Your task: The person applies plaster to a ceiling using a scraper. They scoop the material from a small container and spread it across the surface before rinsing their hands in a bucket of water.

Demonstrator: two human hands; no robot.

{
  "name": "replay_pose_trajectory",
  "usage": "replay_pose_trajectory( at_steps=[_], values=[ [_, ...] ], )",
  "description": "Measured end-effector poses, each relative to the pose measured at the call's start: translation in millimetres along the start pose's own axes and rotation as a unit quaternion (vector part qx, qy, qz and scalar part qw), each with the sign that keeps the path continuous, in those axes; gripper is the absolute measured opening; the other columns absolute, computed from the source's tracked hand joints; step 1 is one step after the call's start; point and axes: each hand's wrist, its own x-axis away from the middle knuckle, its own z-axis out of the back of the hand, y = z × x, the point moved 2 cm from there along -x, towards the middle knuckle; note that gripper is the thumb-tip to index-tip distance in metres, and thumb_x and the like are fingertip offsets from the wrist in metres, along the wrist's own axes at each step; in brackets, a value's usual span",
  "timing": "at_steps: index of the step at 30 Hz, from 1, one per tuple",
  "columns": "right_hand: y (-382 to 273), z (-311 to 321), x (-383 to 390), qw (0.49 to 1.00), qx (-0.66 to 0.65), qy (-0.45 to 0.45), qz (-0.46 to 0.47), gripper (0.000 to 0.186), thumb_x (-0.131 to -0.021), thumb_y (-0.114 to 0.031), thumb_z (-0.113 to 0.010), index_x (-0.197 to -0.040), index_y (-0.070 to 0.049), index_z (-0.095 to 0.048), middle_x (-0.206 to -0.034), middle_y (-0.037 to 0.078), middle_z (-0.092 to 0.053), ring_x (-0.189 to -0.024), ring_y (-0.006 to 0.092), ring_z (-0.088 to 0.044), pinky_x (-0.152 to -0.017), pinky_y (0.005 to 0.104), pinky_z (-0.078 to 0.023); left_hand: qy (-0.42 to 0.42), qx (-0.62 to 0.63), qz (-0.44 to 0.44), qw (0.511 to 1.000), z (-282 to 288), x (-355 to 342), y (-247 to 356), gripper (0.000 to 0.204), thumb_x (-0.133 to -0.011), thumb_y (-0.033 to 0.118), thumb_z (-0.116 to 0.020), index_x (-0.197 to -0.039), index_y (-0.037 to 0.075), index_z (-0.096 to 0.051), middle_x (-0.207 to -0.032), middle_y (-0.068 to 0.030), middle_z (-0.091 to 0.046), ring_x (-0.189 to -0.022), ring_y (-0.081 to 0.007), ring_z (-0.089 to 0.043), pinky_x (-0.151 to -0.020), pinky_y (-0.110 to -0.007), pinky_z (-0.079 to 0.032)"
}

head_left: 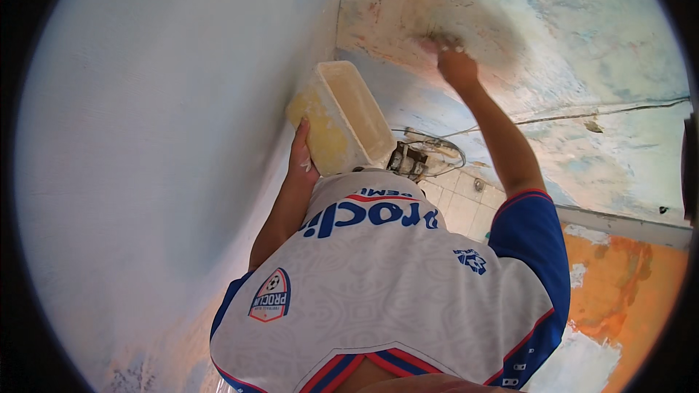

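My left hand [304, 151] grips a rectangular plastic container [335, 120], cream with a yellowish side and whitish residue, tilted so its open top faces right. My right arm reaches up and forward, and my right hand [455, 58] is closed against the mottled, patchy pale wall surface [553, 44]. A small pinkish thing [427, 45] at its fingers is blurred and too small to name. A shadow falls around that hand. My white and blue shirt hides the lower middle of the view.
A smooth pale blue wall [138, 138] rises close on my left. A dark cable [626, 108] crosses the patchy wall to coiled wires and a dirty dark object [408, 156] beyond the container. White tiles [466, 204] lie behind. An orange, peeling surface [626, 298] shows at lower right.
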Motion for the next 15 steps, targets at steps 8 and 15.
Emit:
replay_pose_trajectory(
  at_steps=[8,15],
  values=[
    [-22.8,48.1,25.6,0.999,-0.021,-0.005,0.046,0.042,-0.092,-0.009,-0.049,-0.132,-0.021,-0.054,-0.138,0.007,-0.053,-0.128,0.0272,-0.051,-0.100,0.0443,-0.049,0.018,0.004,-0.003,1.000,-0.4,3.5,3.4,0.057,-0.097,0.045,-0.054,-0.140,0.009,-0.043,-0.134,-0.0118,-0.055,-0.122,-0.0276,-0.054,-0.104,-0.044,-0.044],
    [-19.2,26.7,-2.1,1.000,0.008,-0.004,-0.007,0.048,-0.092,-0.009,-0.046,-0.138,-0.025,-0.048,-0.143,0.007,-0.050,-0.126,0.0291,-0.053,-0.097,0.0464,-0.051,-0.009,-0.005,0.004,1.000,-4.2,-3.2,-1.8,0.057,-0.097,0.045,-0.054,-0.140,0.009,-0.043,-0.134,-0.0119,-0.056,-0.122,-0.0274,-0.054,-0.103,-0.044,-0.044]
  ],
)
